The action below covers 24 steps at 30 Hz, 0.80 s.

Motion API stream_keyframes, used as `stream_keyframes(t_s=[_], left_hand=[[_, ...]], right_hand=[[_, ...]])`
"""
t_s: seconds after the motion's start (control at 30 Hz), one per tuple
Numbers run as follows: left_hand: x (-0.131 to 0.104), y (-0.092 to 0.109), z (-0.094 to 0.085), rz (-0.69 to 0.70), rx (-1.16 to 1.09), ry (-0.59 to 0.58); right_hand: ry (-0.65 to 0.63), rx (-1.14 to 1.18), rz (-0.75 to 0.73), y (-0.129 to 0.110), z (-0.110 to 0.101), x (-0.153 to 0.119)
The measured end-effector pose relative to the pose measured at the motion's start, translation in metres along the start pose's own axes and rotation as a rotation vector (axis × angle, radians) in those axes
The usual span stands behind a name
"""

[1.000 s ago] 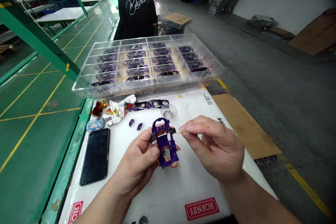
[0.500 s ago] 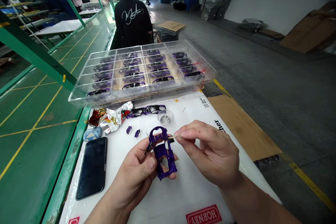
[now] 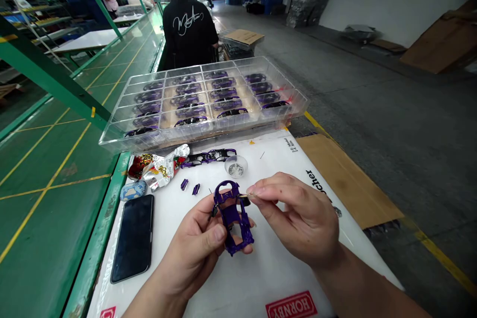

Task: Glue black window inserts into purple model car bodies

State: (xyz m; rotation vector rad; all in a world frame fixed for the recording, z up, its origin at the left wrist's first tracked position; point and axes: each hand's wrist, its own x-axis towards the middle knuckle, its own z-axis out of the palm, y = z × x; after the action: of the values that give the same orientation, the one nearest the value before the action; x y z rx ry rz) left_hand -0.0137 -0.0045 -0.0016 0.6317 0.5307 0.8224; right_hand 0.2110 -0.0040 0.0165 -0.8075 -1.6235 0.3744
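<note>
My left hand point(image 3: 206, 241) is closed around a purple model car body point(image 3: 233, 213), a hollow frame with window openings, tilted up toward me. Small black parts stick out on both its sides. Between thumb and fingertips, my right hand point(image 3: 298, 213) pinches a thin pale toothpick point(image 3: 244, 195). Its tip reaches the upper right edge of the car body, by a black side part. Beyond the hands, two small purple pieces point(image 3: 196, 189) lie on the white sheet. A round clear dish point(image 3: 236, 167) with small shiny parts stands behind the car body, beside a row of purple car bodies point(image 3: 208, 156).
A clear compartment tray point(image 3: 141, 145) holding several purple car bodies spans the table's far end. At left lie a black phone point(image 3: 132, 238), a blue-and-white case point(image 3: 133, 191) and a crumpled foil wrapper point(image 3: 164, 169). A person in black point(image 3: 190, 30) sits beyond the tray.
The car body and left hand have shifted very slightly right in view. The toothpick tip stays at the same upper right edge, both hands keeping their grip.
</note>
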Motion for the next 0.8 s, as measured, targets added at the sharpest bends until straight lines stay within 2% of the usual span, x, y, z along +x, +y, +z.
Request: stream_keyframes(t_s=[0.23, 0.53, 0.8], left_hand=[[0.0014, 0.0013, 0.0063, -0.015, -0.032, -0.016], [0.0009, 0.0014, 0.0085, -0.024, -0.045, 0.009], [-0.0007, 0.0001, 0.0062, -0.055, -0.049, -0.034]], right_hand=[[-0.013, -0.022, -0.004, 0.0003, -0.001, -0.0001], [0.025, 0.031, 0.054, 0.0014, 0.0027, -0.0029], [0.038, 0.07, 0.125, 0.002, 0.0038, -0.0063]])
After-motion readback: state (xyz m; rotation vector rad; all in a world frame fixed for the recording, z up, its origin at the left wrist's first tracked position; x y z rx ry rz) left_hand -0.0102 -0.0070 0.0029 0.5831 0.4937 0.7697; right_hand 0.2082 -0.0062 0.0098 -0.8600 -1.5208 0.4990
